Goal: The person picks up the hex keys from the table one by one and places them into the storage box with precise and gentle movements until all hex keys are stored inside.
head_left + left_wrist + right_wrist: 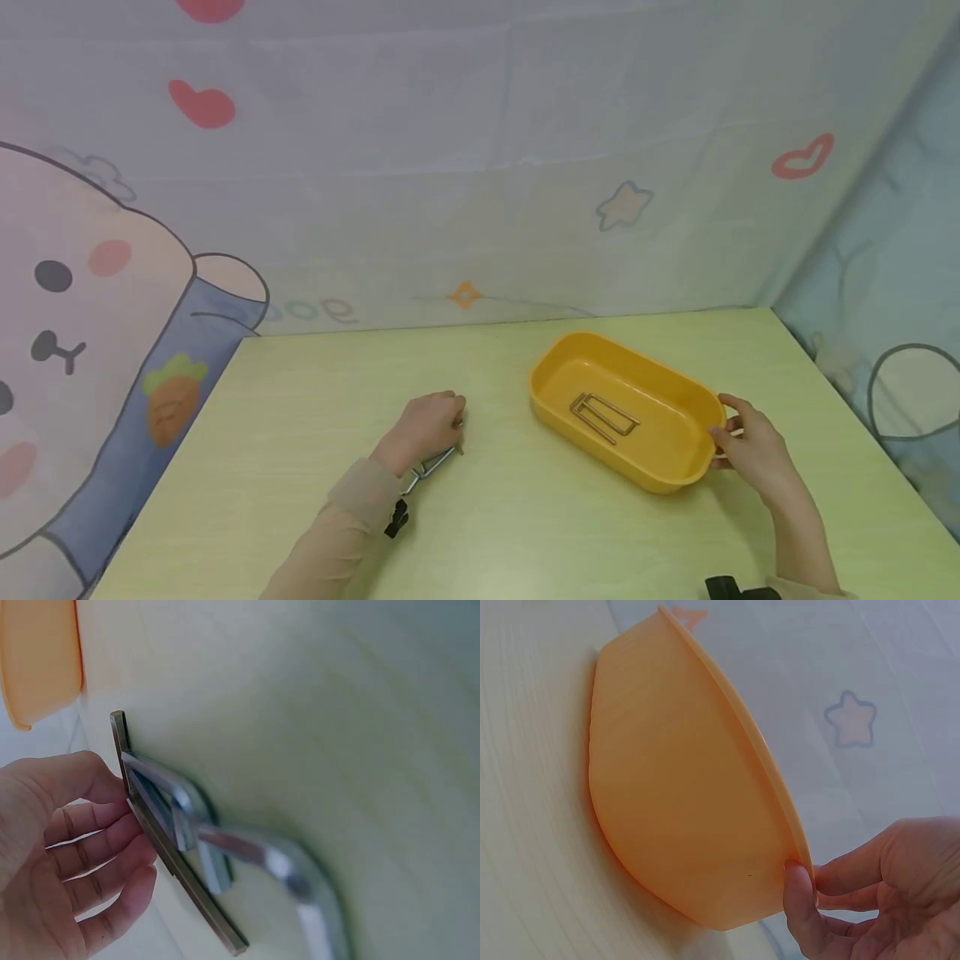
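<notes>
My left hand (425,425) is low over the table, pinching a bronze-coloured Allen key (191,881) between thumb and fingertips. Against that key lie silver Allen keys (279,864), their bent arms overlapping; they show in part below the hand in the head view. To the right, a yellow plastic tray (630,367) stands slanted on the table. Several bronze Allen keys (611,414) lie together on its floor. My right hand (757,450) pinches the tray's right end, and in the right wrist view thumb and fingers clasp the rim (780,787).
The pale wood-look table (510,542) ends at a printed cloth backdrop (450,183) behind and another cloth (892,292) on the right. Black camera mounts (397,518) sit at the wrists. Table surface lies between the left hand and the tray.
</notes>
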`<state>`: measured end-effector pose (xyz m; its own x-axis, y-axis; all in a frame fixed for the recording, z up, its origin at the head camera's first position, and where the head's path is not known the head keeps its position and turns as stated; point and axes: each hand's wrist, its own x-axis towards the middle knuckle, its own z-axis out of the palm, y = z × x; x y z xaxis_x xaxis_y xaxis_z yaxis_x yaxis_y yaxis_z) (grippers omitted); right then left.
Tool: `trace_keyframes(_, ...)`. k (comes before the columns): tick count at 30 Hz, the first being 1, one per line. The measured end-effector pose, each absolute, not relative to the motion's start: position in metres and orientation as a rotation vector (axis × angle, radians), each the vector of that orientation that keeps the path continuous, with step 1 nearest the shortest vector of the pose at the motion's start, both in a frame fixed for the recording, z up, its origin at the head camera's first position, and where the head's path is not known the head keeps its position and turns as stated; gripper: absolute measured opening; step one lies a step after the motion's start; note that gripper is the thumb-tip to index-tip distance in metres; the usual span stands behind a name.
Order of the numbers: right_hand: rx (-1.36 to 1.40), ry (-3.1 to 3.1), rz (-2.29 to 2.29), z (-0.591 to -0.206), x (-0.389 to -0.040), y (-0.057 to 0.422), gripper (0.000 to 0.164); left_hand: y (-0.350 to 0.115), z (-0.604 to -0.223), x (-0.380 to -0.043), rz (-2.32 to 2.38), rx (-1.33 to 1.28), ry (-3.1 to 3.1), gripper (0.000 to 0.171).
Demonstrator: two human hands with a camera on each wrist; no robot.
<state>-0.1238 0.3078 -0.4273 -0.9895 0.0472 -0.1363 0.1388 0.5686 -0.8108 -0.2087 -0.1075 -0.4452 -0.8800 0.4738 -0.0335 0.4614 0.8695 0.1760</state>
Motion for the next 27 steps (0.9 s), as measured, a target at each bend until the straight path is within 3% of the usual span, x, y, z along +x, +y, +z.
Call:
trace_keyframes(6,0.16,2.697,-1.402,-0.4268,-0.1242,0.3078,0.056,-0.105,-0.4435,-0.2114,0.283,0.673,2.912,0.019)
trace_keyframes(16,0.156,2.698,-1.408,-0.4271,-0.1236,0.3068,0.056,-0.1067,-0.443,-0.2119,0.233,0.728,2.927,0.024)
trace_keyframes(27,0.16,2.694,-1.415,-0.4265,-0.1234,0.307,0.057,-0.1071,-0.4382,-0.2123,0.225,0.786,2.988,0.017)
